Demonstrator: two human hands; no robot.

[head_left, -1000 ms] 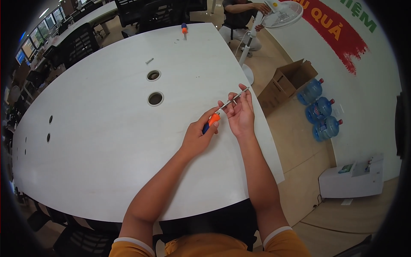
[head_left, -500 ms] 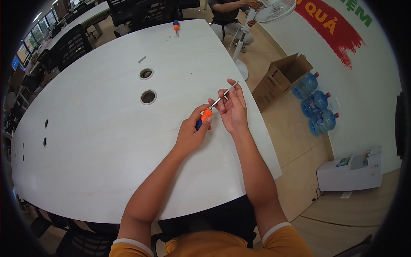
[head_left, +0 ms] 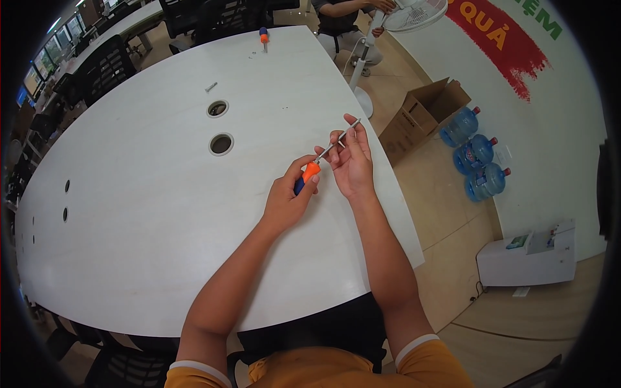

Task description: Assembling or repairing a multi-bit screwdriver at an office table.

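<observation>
While the left hand point(head_left: 288, 198) curls, the right point(head_left: 351, 169) is upturned; half-curled.

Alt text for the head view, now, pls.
A person's left hand has its grip on an orange-and-blue screwdriver, the right hand touching its metal shaft, above a white table. A second screwdriver lies near the far edge.

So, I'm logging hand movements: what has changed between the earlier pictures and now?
The whole scene sits slightly farther left and higher, which suggests the head camera moved. Nothing was visibly taken up or let go: the left hand still grips the orange-and-blue screwdriver by its handle, and the right hand is still at its shaft. The other screwdriver and the cardboard box stayed in place.
</observation>
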